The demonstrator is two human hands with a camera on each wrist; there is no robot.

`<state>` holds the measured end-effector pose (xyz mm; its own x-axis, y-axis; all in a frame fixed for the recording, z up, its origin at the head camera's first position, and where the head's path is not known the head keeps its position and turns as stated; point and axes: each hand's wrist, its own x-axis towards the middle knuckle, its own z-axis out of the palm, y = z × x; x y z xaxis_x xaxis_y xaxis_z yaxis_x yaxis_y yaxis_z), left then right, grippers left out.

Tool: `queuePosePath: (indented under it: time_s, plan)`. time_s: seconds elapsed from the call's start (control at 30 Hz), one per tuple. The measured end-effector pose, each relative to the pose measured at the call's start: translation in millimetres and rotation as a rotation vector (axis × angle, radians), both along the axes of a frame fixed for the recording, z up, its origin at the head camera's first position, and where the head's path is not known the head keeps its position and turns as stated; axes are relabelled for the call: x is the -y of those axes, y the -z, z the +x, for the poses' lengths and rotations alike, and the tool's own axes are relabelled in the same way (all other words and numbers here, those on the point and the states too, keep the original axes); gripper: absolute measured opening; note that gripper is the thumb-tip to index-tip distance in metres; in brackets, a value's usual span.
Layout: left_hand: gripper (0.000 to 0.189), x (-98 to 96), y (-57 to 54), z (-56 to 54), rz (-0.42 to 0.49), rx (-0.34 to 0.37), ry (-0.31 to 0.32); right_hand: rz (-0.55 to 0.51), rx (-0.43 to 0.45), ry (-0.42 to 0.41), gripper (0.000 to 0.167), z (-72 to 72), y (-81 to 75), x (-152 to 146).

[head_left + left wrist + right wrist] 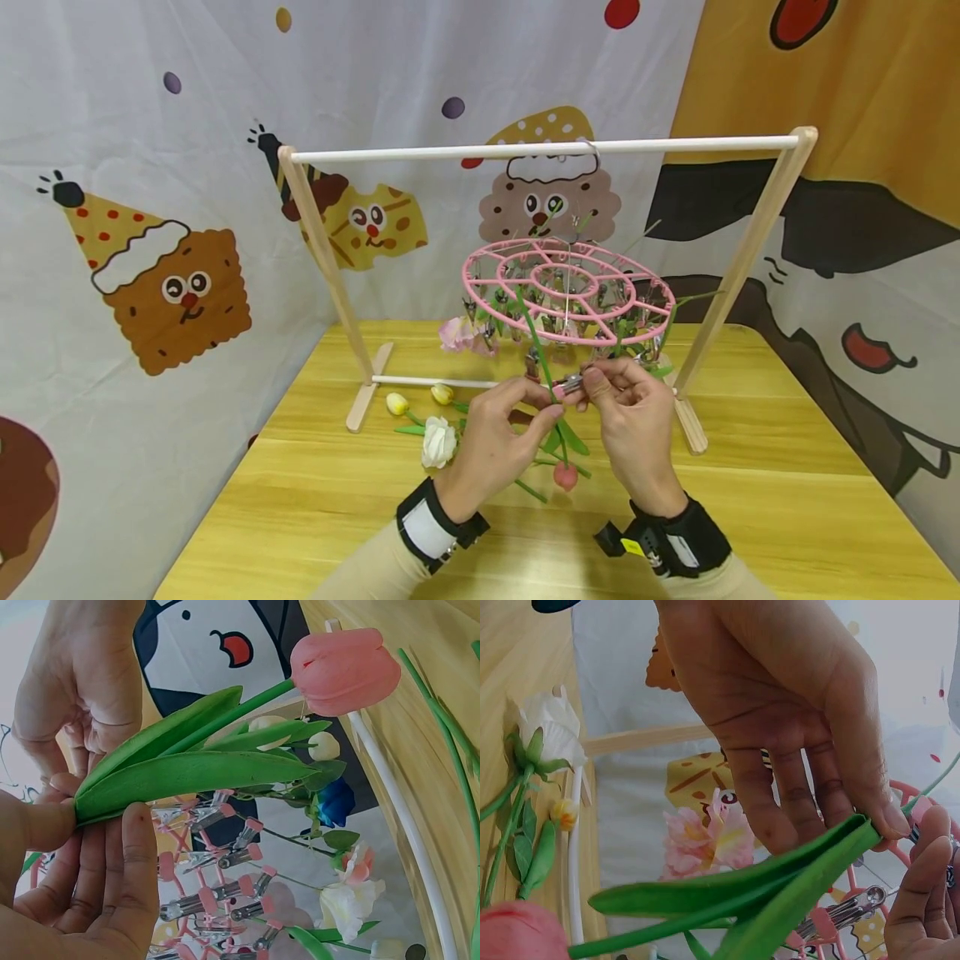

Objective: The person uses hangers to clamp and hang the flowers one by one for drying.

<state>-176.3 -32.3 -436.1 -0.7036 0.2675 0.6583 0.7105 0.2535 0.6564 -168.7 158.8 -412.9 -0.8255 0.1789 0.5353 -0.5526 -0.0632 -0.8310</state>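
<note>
My left hand (498, 442) pinches the stem of a pink tulip (345, 671) where its green leaves (195, 776) join. The tulip's bloom hangs down toward the table in the head view, its stem running up in front of a pink round clip hanger (600, 341). Beside the stem, my right hand (637, 417) pinches a metal clip (570, 383) with pink tips. The clip lies close against the stem; whether it grips the stem cannot be made out. Several other metal clips hang from the hanger, some bearing flowers, among them a blue rose (335, 802) and pink blossoms (705, 840).
The hanger hooks over the white top bar (450, 152) of a stand with wooden legs (330, 258). On the wooden table (300, 500) lie a white rose (438, 442), yellow tulips (397, 404) and loose green stems (531, 490), left of and below the hands. A patterned curtain (360, 75) hangs behind.
</note>
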Motion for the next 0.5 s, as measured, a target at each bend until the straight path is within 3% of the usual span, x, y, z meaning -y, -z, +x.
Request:
queuePosePath:
  time_s: [0.33,0.5]
  plan:
    - [0.009,-2.5,-2.9,-0.8,0.013,0.046,0.000,-0.055,0.093,-0.025,0.010,0.1,-1.5,3.5]
    - [0.008,-4.0,-0.7,-1.4,0.022,0.026,0.001,-0.065,0.101,-0.046,0.014,1.4,-2.0,4.2]
